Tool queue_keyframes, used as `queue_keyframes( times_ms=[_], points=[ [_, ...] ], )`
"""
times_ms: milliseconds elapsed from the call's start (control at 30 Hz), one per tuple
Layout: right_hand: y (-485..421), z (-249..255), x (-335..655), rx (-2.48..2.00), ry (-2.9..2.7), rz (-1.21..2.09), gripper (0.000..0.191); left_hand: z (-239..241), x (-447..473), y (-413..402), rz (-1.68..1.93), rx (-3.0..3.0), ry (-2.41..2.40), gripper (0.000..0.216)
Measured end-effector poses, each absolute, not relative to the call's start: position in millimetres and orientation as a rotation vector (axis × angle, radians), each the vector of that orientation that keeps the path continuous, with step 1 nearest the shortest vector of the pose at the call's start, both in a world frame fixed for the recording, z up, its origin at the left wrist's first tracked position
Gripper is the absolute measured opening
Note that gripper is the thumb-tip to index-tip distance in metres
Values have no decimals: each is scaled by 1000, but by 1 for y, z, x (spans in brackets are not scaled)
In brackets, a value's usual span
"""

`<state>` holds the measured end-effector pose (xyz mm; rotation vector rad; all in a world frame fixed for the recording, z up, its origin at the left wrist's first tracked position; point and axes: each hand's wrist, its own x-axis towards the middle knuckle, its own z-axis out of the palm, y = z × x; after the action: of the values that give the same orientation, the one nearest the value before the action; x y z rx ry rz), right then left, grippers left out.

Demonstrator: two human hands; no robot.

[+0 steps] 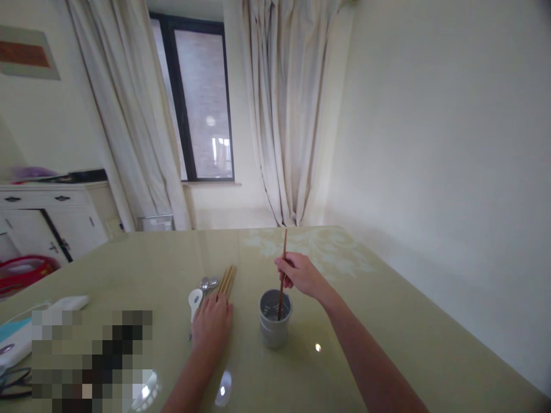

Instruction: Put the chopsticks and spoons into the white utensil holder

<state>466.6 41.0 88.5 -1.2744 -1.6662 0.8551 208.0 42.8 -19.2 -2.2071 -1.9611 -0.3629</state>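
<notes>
My right hand (300, 275) pinches a brown chopstick (283, 269) held upright, its lower end inside a small grey cup (275, 326) on the green table (387, 321). My left hand (212, 327) rests palm down on the near ends of a bundle of wooden chopsticks (227, 280) lying flat; whether its fingers grip them is hidden. Beside the bundle lie metal spoons (208, 283) and a white ceramic spoon (194, 299).
A white cloth-like object (69, 302) and a pale bag (12, 344) lie at the table's left edge, with dark cables at the corner. A white cabinet (47, 218) stands at the left. Curtains and a dark window are behind; a wall runs along the right.
</notes>
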Motion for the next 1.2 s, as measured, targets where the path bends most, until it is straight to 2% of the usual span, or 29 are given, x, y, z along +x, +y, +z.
queue_keyframes(
  times_ms=[333,533,700,767,900,967,1067,1200],
  points=[
    [41,88,460,-1372,-1743,827,21,-17,209,41,-298,-2212,-1946,38],
    [42,86,457,-1420,-1732,853,20,-17,210,44,-403,-2221,-1943,32],
    [42,89,460,-1482,-1747,735,18,-15,214,45,-889,-2264,-1999,29],
    [39,96,464,-1528,-1730,555,18,-11,219,43,-1209,-2281,-2069,29],
    [23,119,468,-1432,-1616,201,33,0,236,26,-1849,-2223,-1918,30],
    [10,129,463,-1249,-1694,323,38,5,245,12,-2007,-2248,-1697,30],
    [-5,139,451,-1010,-1809,618,38,9,255,-7,-2039,-2427,-1411,27],
    [-11,143,447,-930,-1671,673,45,9,252,-6,-2008,-2526,-1387,33]
  ],
)
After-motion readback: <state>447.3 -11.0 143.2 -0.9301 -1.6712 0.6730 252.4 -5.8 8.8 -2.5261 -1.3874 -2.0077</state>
